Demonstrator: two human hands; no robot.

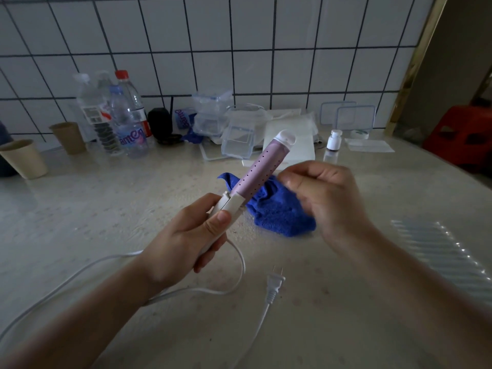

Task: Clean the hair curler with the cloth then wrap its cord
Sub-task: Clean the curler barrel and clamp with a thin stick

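Note:
My left hand (186, 235) grips the white handle of the hair curler (262, 166) and holds it tilted up to the right, above the table. Its lilac barrel has small holes and a white tip. The blue cloth (279, 211) lies crumpled on the table behind the barrel. My right hand (324, 198) hovers blurred just right of the barrel and over the cloth's right edge, fingers loosely curled with nothing seen in them. The white cord (237, 278) loops from the handle across the table, and its plug (275, 283) lies in front of me.
Water bottles (125, 115), paper cups (24, 161), clear plastic containers (237, 139), white sheets (298, 139) and a small white bottle (334, 139) line the tiled back wall. A red stool (463, 134) stands at the far right, beyond the table's rounded edge.

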